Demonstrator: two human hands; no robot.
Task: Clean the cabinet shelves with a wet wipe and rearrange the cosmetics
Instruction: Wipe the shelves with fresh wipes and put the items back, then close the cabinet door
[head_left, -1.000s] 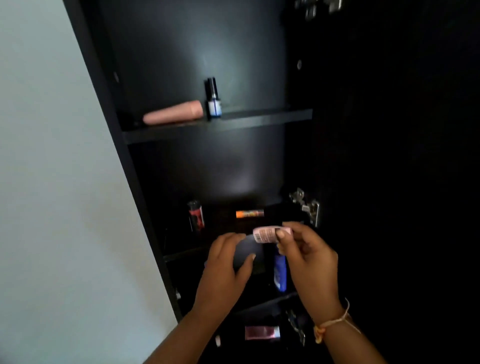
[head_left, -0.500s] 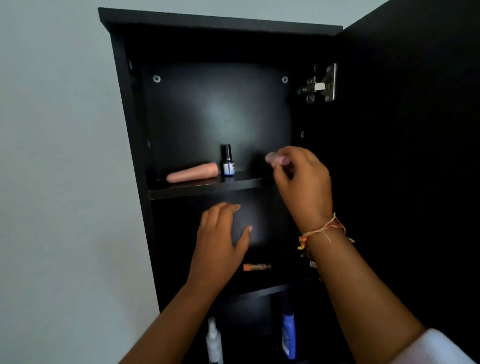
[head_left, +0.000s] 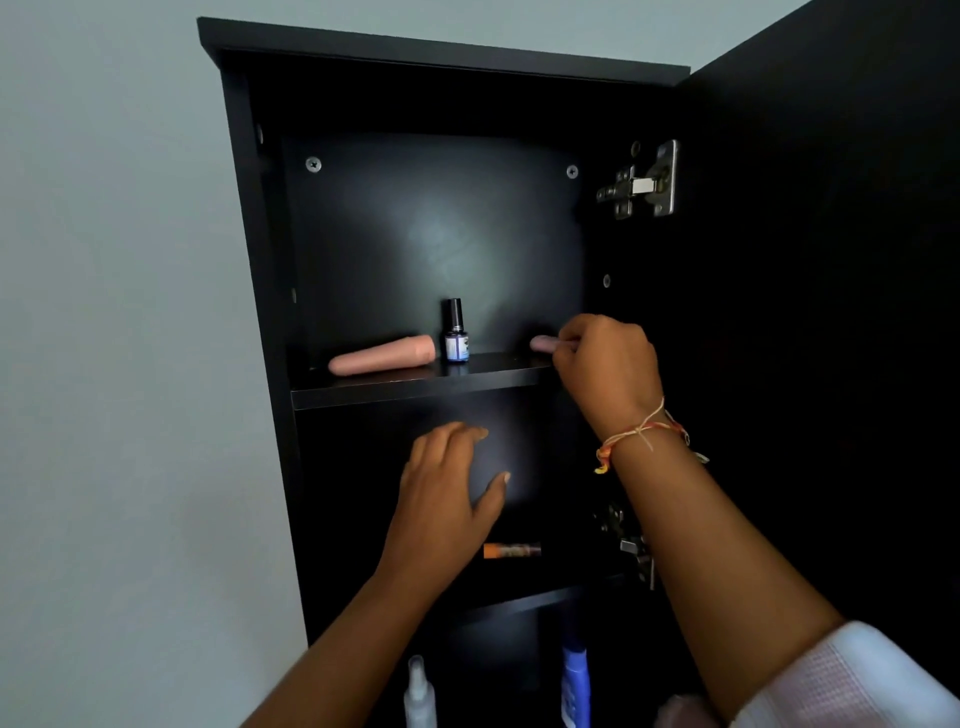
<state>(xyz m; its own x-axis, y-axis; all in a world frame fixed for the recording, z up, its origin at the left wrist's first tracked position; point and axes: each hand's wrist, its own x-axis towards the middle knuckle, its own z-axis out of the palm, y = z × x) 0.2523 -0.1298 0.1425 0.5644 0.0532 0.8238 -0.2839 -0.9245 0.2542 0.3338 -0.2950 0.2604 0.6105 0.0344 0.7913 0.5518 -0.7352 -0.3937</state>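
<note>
Nearest, the left hand (head_left: 447, 488) hovers with fingers relaxed, empty; farther in, the right hand (head_left: 605, 364) pinches a small pink tube (head_left: 543, 344) at the right end of the top shelf (head_left: 415, 397), best set down gently, clear of the upright nail polish bottle (head_left: 456, 332).

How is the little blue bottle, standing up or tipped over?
Standing up. The little bottle sits on its base on the top shelf, black cap pointing up; the peach tube beside it lies flat.
</note>
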